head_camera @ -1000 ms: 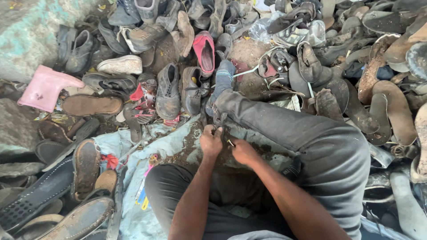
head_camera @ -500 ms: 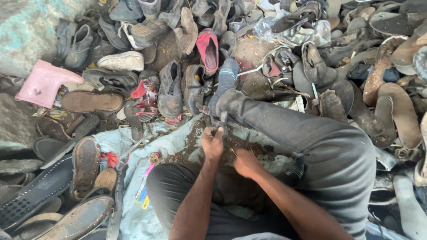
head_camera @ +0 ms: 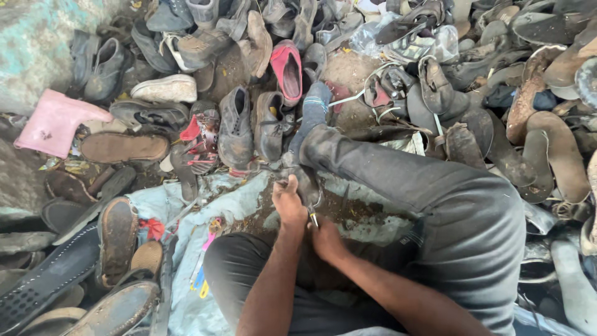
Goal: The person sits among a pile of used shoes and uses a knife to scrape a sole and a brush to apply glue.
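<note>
I sit on the ground with my right leg stretched out in dark trousers. Between my legs lies a dark worn shoe piece. My left hand presses down on it with the fingers curled over its edge. My right hand is closed around a small tool whose tip meets the shoe piece just beside the left hand. The part of the piece under the hands is hidden.
Heaps of old shoes, sandals and loose soles ring me. A pink boot lies far left, a red shoe ahead, a pale blue sheet under my legs, with small coloured tools on it.
The view has shifted slightly. Both hands stay on the shoe piece, with only small movement of the right hand and its tool.
</note>
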